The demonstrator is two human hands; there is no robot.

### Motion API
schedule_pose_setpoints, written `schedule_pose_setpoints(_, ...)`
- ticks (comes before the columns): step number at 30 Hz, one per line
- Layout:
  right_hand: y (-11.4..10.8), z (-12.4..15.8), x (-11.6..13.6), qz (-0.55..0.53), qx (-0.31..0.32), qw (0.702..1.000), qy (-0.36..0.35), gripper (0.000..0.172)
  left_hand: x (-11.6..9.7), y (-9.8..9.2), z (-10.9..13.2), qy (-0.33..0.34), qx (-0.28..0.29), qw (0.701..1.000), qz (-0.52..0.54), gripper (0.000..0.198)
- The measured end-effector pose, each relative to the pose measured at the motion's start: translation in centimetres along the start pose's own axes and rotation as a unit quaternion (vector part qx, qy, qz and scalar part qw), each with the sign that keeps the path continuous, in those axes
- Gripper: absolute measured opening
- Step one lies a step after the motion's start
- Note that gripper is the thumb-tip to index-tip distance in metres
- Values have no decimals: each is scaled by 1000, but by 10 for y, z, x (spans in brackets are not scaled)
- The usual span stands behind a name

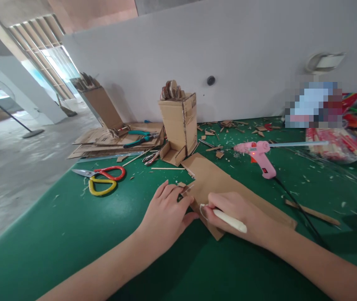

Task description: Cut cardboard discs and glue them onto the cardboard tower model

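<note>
Scissors (103,179) with one red and one yellow handle lie closed on the green table (56,234) at the left. Behind them a pile of flat cardboard pieces (103,144) carries a pair of teal-handled pliers (139,139). Near the middle, against the grey wall, stands an upright cardboard tower (178,121) with round cardboard discs on top and an open flap at its foot. In front of it the left hand (166,211) lies palm down, its fingers loosely together and flat, the fingertips pressing on the near left edge of the cardboard sheet (216,179). This sheet lies flat on the table, running from the tower's foot towards the person. Just to the right, touching the sheet, the right hand (238,213) is curled closed around a white pen-shaped tool (230,220), whose tip meets the sheet's left edge close to the left thumb. Whether it is a pen or a blade cannot be told. Farther right and behind lies a pink glue gun (256,154) on its side, its black cord trailing towards the person. A thin wooden stick (312,212) lies beside the cord.
</note>
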State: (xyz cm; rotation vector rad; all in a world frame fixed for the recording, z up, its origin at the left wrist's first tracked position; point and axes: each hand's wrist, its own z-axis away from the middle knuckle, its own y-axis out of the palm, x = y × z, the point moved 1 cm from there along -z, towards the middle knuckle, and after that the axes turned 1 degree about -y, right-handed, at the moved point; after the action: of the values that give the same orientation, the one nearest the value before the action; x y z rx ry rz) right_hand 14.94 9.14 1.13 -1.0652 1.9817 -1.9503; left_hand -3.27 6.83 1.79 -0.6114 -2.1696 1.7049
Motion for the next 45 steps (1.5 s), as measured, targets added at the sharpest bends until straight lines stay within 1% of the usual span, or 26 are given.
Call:
schedule_pose_setpoints(5, 3, 4, -2, 6, -28, 999, -16, 22, -11, 1, 1, -22, -1, 999, -30, 19)
schedule_pose_setpoints(8, 1, 6, -2, -1, -18, 1000, -15, 22, -17, 1, 2, -24, 1, 998, -56, 21)
schedule_pose_setpoints(11, -2, 7, -1, -21, -3, 1000, 1, 20, -17, -2, 2, -20, 10, 998, -63, 22)
schedule_pose_setpoints(13, -4, 7, -1, -36, 9, 999, 17, 20, -12, -7, 1, -25, 24, 998, -62, 29)
schedule_pose_setpoints(15, -5, 7, 0, -47, 15, 998, 35, 20, -3, -13, -5, -22, 38, 997, -63, 44)
schedule_pose_setpoints(16, -6, 7, 0, -52, 17, 998, 42, 21, 2, -15, -10, -11, 44, 997, -61, 51)
schedule_pose_setpoints(19, -7, 7, 0, -63, 16, 997, 48, 21, 19, -15, -30, 65, 63, 996, -20, 76)
schedule_pose_setpoints(21, -8, 7, 0, -70, 16, 996, 46, 22, 30, -8, -45, 128, 103, 986, 10, 92)
schedule_pose_setpoints(23, -8, 7, 0, -75, 21, 996, 48, 24, 38, 0, -55, 173, 152, 972, 36, 96)
schedule_pose_setpoints(24, -8, 7, 0, -76, 24, 996, 48, 26, 40, 4, -58, 182, 168, 968, 47, 96)
schedule_pose_setpoints(26, -7, 7, 0, -69, 20, 996, 50, 26, 43, 8, -60, 177, 180, 966, 61, 92)
schedule_pose_setpoints(28, -6, 8, 1, -57, 9, 997, 47, 24, 43, 9, -59, 160, 176, 969, 66, 90)
schedule_pose_setpoints(32, -6, 9, -1, -44, -13, 998, 31, 21, 38, 7, -53, 144, 164, 974, 65, 93)
schedule_pose_setpoints(37, -4, 11, -9, -26, -60, 998, 4, 21, 29, 8, -46, 120, 127, 983, 57, 91)
schedule_pose_setpoints(39, -3, 13, -12, -26, -64, 998, -3, 21, 24, 9, -42, 106, 111, 987, 49, 88)
schedule_pose_setpoints(42, -1, 14, -16, -33, -62, 997, -3, 21, 16, 10, -36, 73, 93, 992, 33, 86)
schedule_pose_setpoints(45, 0, 15, -19, -32, -88, 995, -17, 21, 7, 10, -29, 37, 77, 996, 15, 85)
